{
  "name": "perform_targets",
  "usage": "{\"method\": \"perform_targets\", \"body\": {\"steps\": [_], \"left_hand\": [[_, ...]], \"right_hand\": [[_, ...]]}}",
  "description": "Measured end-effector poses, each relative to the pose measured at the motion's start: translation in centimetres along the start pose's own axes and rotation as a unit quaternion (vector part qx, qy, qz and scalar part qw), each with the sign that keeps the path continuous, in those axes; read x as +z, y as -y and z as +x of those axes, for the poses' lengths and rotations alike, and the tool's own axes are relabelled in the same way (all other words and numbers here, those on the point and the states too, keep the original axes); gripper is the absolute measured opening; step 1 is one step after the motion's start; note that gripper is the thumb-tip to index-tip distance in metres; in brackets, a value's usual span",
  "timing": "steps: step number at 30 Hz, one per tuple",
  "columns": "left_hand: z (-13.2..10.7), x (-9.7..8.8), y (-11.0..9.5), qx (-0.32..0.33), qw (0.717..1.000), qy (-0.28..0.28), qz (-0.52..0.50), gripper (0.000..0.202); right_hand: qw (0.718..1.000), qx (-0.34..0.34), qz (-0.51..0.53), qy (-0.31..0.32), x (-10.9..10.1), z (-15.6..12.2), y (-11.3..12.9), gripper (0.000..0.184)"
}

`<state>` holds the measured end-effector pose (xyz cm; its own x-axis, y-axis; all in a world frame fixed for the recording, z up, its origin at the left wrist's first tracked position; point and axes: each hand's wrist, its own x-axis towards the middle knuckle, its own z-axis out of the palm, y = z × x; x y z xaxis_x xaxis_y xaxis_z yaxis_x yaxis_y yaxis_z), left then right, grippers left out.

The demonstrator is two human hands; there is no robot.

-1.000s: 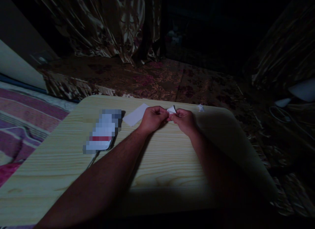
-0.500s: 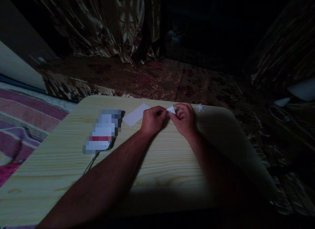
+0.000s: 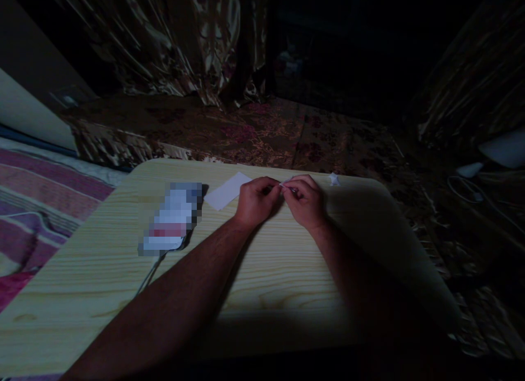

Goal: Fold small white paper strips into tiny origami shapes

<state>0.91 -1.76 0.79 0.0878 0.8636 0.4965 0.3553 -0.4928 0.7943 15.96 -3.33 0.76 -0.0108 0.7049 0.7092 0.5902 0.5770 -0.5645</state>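
Wooden table (image 3: 262, 271): left hand (image 3: 255, 200), right hand (image 3: 305, 201) pinch small paper piece (image 3: 286, 182) between fingertips

A: Surface?
B: Light wooden table (image 3: 266, 271), far corners rounded, grain running side to side. Near edge and right part in shadow.
A: Left of the fingers (image 3: 274, 188)?
B: White paper slip (image 3: 226, 191), lying flat, just beside them. Further left, a flat item (image 3: 172, 220), blurred, kind not readable. A thin cord (image 3: 151, 269) runs from it toward the near edge.
A: Right of the fingers?
B: Small white paper star (image 3: 334, 179), near the far edge, apart from them.
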Motion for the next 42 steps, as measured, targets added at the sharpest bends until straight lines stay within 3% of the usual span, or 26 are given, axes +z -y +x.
{"method": "perform_targets", "body": {"steps": [5,15,21,28,34,42], "left_hand": [[0.0,-0.1,-0.4,0.008,1.0,-0.011,-0.017,0.017],[-0.1,-0.3,-0.6,0.102,0.994,-0.033,0.036,0.016],[-0.2,-0.4,-0.4,0.142,0.987,-0.024,0.066,0.016],[-0.2,-0.5,-0.4,0.139,0.988,-0.023,0.067,0.015],[-0.1,-0.5,-0.6,0.118,0.991,-0.04,0.056,0.013],[-0.2,-0.3,-0.4,0.039,0.999,-0.02,0.014,0.017]], "right_hand": [[1.0,0.004,-0.018,0.005,-0.1,0.1,0.1,0.011],[0.998,-0.054,-0.027,0.009,-0.4,0.1,1.0,0.013],[0.999,-0.037,-0.014,0.004,-0.3,0.0,1.0,0.013],[1.0,-0.014,-0.02,0.004,-0.2,0.1,0.7,0.008],[0.997,-0.049,-0.04,-0.046,-0.3,0.4,0.3,0.007],[1.0,-0.003,0.024,-0.004,-0.2,0.4,0.4,0.008]]}}
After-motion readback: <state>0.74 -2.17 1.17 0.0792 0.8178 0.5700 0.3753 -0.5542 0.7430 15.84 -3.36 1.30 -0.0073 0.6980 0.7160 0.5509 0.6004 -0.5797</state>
